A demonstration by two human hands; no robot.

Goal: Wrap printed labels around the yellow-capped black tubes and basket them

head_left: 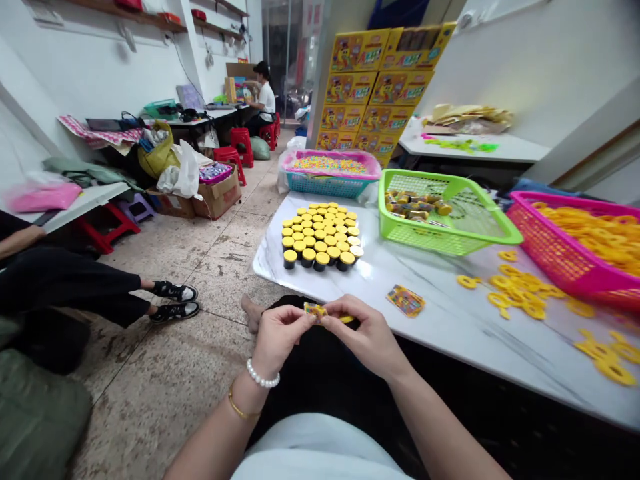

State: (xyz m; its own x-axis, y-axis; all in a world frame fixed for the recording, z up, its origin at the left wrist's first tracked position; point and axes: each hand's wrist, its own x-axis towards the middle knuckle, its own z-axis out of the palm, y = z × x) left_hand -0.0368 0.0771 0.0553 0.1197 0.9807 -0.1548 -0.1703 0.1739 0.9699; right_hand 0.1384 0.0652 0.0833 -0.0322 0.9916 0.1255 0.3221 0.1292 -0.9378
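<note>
Pinching a small yellow card (pixel 315 310) in a narrow grip, the left hand (pixel 280 340) and right hand (pixel 363 337) could slip and drop it on the floor (pixel 150 400).

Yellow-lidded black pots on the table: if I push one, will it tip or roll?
The yellow-lidded black pots stand upright and look squat, so one would probably slide rather than tip. Packed closely, a push would likely shove its neighbours. The glossy white tabletop looks smooth, so it may skid easily; on its side, a round pot would probably roll.
</note>
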